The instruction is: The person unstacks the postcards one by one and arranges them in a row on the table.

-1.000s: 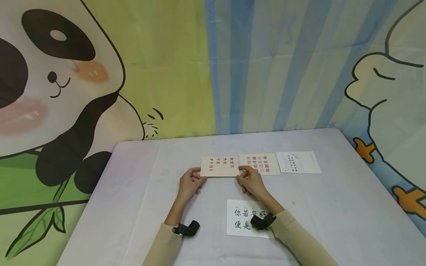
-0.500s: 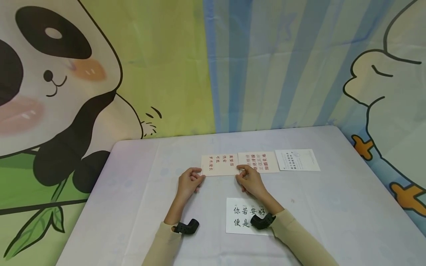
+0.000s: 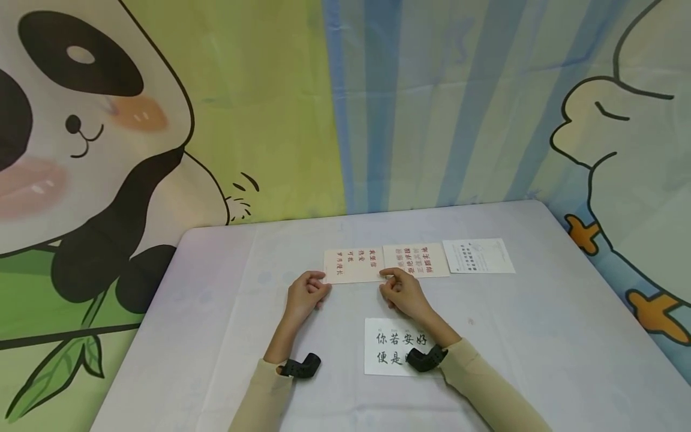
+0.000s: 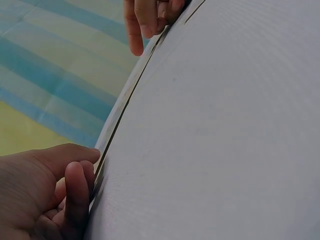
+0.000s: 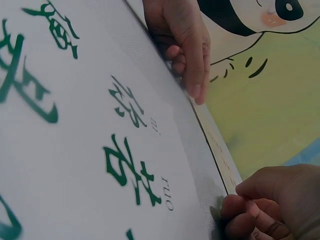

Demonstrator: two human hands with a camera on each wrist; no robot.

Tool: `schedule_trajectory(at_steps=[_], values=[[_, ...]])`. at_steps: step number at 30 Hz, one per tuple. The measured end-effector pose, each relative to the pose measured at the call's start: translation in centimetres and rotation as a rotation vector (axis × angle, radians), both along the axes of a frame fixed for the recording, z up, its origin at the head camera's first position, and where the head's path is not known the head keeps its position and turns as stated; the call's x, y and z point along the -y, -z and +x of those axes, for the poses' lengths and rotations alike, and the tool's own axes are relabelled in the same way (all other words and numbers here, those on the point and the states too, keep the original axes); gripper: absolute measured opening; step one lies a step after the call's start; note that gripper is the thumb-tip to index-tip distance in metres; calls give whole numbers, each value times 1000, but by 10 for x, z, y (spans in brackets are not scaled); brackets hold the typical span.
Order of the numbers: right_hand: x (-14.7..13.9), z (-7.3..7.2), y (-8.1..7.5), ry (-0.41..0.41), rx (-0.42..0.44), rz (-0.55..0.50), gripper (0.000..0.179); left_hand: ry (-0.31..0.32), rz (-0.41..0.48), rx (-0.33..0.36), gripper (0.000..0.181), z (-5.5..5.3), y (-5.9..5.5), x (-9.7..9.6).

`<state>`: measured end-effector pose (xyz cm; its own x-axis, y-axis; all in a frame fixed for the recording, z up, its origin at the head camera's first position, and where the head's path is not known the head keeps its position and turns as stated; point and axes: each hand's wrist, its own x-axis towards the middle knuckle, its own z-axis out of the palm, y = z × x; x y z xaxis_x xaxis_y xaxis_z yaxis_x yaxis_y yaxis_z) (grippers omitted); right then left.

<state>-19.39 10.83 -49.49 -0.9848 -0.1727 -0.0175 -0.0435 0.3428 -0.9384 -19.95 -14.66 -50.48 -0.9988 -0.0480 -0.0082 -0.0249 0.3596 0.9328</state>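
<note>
A cream card [image 3: 353,267] with columns of red characters lies at the left end of a row of cards on the white table. My left hand [image 3: 305,294] pinches its near left corner, thumb and index finger at the edge. At the near right corner, my right hand [image 3: 405,292] pinches the card, its fingertips also overlapping the neighbouring cream card [image 3: 432,264]. Both wrist views see the held card almost edge-on, as a thin strip [image 5: 216,145] running between the two hands.
A white card [image 3: 479,256] with small dark print ends the row on the right. Nearer the body, a white card with large green characters [image 3: 372,367] lies partly under the right wrist's black camera [image 3: 426,359]. A cartoon panda backdrop [image 3: 108,132] stands behind the table.
The card's near edge, which showed a dark line one second ago, now looks flatter to the table. Both hands keep their places at its corners; the whole head view has shifted slightly.
</note>
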Motion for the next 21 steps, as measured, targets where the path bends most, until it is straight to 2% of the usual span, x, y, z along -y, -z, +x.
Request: schedule_trajectory(at_steps=[12,21], values=[[-6,5,-5,-15,26,16,31,-22,-33,24,35,4,2,-3],[-21,8,-5,-30,6,25,28,-8,-56,-6,33,7,1,-3]])
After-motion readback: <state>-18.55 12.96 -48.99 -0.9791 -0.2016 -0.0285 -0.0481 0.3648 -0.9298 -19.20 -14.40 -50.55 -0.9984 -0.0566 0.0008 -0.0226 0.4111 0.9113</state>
